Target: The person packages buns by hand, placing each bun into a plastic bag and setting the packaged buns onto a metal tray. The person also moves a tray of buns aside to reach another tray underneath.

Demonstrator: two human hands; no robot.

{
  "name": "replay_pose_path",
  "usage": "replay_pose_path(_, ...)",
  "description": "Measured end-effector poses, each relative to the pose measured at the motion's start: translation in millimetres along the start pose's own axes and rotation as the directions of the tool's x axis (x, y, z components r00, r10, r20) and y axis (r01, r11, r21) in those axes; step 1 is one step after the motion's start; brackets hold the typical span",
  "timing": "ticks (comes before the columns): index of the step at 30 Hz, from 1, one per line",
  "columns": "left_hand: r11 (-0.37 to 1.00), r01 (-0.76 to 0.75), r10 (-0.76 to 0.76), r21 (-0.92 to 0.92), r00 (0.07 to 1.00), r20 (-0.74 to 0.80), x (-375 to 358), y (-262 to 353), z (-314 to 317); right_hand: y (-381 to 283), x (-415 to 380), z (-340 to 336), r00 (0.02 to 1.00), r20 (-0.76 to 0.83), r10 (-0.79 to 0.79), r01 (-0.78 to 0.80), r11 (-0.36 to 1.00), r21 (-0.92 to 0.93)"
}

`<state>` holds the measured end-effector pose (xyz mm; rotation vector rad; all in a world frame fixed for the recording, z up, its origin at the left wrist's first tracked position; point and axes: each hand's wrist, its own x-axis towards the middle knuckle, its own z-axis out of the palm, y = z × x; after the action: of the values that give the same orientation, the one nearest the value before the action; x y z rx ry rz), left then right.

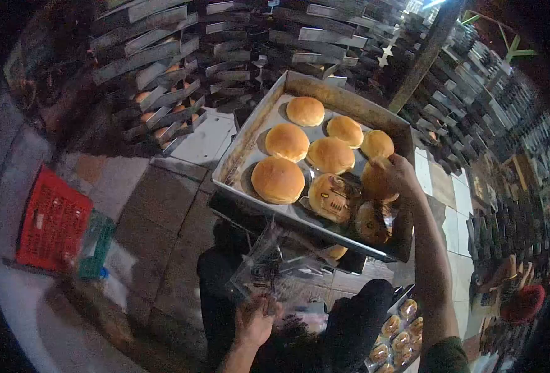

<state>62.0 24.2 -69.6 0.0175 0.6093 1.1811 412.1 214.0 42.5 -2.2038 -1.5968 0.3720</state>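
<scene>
A deep metal tray (pixel 256 138) in front of me holds several round golden buns (pixel 286 142). My right hand (pixel 402 176) is at the tray's right side, its fingers closed on a bun (pixel 377 180). Close by in the tray lie a bun in a printed clear wrapper (pixel 331 198) and a second wrapped bun (pixel 372 222), partly in shadow. Low in the middle, my left hand (pixel 256 320) grips printed clear plastic bags (pixel 281 258) in front of the tray's near edge. Part of the fingers is hard to make out through the plastic.
Beneath the tray, another bun (pixel 337 251) shows. Several wrapped buns (pixel 401 340) lie low at the right, beside my knee. A red plastic crate (pixel 54 221) and a green crate (pixel 96 245) stand at left. Stacked trays (pixel 157 46) line the background, and a post (pixel 425 59) rises behind.
</scene>
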Motion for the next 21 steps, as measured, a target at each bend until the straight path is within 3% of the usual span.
replay_pose_path(1, 1.000, -0.003, 0.003, 0.011, 1.000, 0.018, -1, 2, 7, 1, -15, 3, 0.943, -0.163, -0.290, 0.294, 0.956, 0.002)
replay_pose_path(2, 1.000, -0.005, 0.005, 0.013, 1.000, 0.012, -1, 4, 10, 6, -22, 13, 0.962, -0.077, -0.261, 0.271, 0.947, 0.171)
replay_pose_path(3, 0.995, -0.044, 0.037, 0.085, 0.996, 0.083, -1, 6, 14, 12, -28, 13, 0.962, -0.079, -0.260, 0.270, 0.947, 0.174)
replay_pose_path(4, 0.984, -0.087, 0.062, 0.152, 0.985, 0.161, -3, 6, 18, 9, -38, 6, 0.985, -0.104, -0.138, 0.171, 0.856, 0.487)
replay_pose_path(5, 0.984, -0.091, 0.064, 0.154, 0.983, 0.170, -4, 8, 19, 2, -48, -5, 0.996, -0.092, -0.019, 0.082, 0.659, 0.747)
replay_pose_path(7, 0.961, -0.101, 0.029, 0.259, 0.962, 0.271, -3, 13, 18, -32, -94, -40, 0.997, 0.028, -0.077, -0.005, 0.279, 0.960)
replay_pose_path(8, 0.959, -0.100, 0.026, 0.264, 0.962, 0.271, -3, 13, 13, -25, -109, -41, 0.986, 0.100, -0.137, -0.040, 0.387, 0.921)
replay_pose_path(9, 0.826, -0.100, -0.004, 0.554, 0.983, 0.183, 2, 12, 5, -17, -127, -42, 0.968, 0.172, -0.183, -0.061, 0.492, 0.868)
replay_pose_path(10, 0.610, -0.078, -0.003, 0.789, 0.995, 0.101, 5, 11, 2, -26, -154, -41, 0.955, 0.265, -0.130, -0.146, 0.574, 0.806)
replay_pose_path(11, 0.605, -0.094, -0.009, 0.791, 0.992, 0.124, 0, 10, 9, -42, -181, -40, 0.935, 0.348, -0.070, -0.223, 0.647, 0.730)
replay_pose_path(12, 0.535, -0.131, -0.085, 0.835, 0.974, 0.208, -10, 12, 19, -48, -197, -42, 0.864, 0.461, -0.203, -0.172, 0.741, 0.649)
replay_pose_path(13, 0.462, -0.185, -0.160, 0.867, 0.945, 0.286, -13, 14, 26, -41, -213, -25, 0.796, 0.515, -0.319, -0.153, 0.717, 0.680)
replay_pose_path(14, 0.445, -0.286, -0.272, 0.849, 0.860, 0.432, -13, 16, 23, -27, -232, 1, 0.768, 0.525, -0.366, -0.071, 0.767, 0.638)
replay_pose_path(15, 0.436, -0.308, -0.269, 0.846, 0.852, 0.449, -14, 19, 26, -19, -247, 21, 0.737, 0.541, -0.406, 0.010, 0.807, 0.591)
replay_pose_path(16, 0.353, -0.300, -0.124, 0.886, 0.924, 0.363, -18, 23, 32, -20, -251, 21, 0.745, 0.523, -0.414, 0.028, 0.803, 0.596)
replay_pose_path(17, 0.281, -0.272, 0.036, 0.920, 0.961, 0.273, -20, 25, 35, -22, -254, 18, 0.827, 0.509, -0.236, -0.219, 0.699, 0.680)
replay_pose_path(18, 0.400, -0.291, 0.225, 0.869, 0.951, 0.214, -21, 34, 32, -24, -258, 18, 0.849, 0.527, -0.043, -0.433, 0.515, 0.740)
replay_pose_path(19, 0.306, -0.370, 0.465, 0.877, 0.862, 0.201, -25, 36, 36, -25, -263, 25, 0.920, 0.388, 0.053, -0.386, 0.288, 0.876)
replay_pose_path(21, 0.390, -0.332, 0.557, 0.859, 0.828, 0.067, -56, 24, 66, -24, -277, 60, 0.999, 0.022, 0.035, -0.038, 0.567, 0.823)
